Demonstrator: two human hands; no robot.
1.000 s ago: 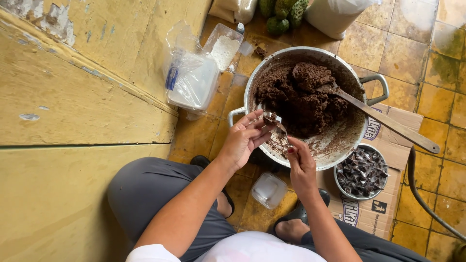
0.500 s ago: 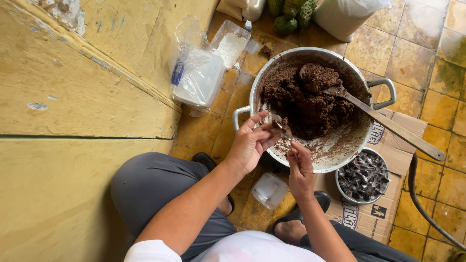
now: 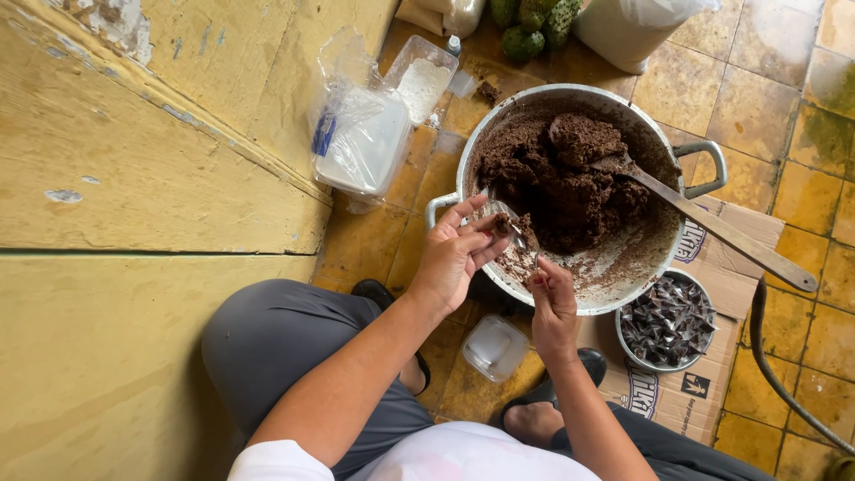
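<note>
We looked down on a person seated on a tiled floor, both hands working at the near rim of a large metal pot (image 3: 570,307). The left hand (image 3: 454,254) was cupped, its fingers (image 3: 470,218) loosely curled around a small clear wrapper (image 3: 506,216) holding a dab of brown paste. The right hand (image 3: 552,303) sat just below, thumb and fingertips pinched together on something too small for us to make out.

Beyond the fingers, the pot held a dark brown, lumpy, moist paste (image 3: 561,174), heaped toward the far side, with smeared bare metal nearer the hands. A long wooden spoon (image 3: 712,223) stood in the heap, its handle running out over the rim to the right.

Room was tight: a yellow wall (image 3: 134,178) stood close left of the left hand, with plastic containers (image 3: 365,147) in a bag beside it. Right of the right hand sat a bowl of small dark wrapped pieces (image 3: 668,321) on cardboard (image 3: 695,392). A clear lid (image 3: 494,347) lay just below the hands, between the knees.
</note>
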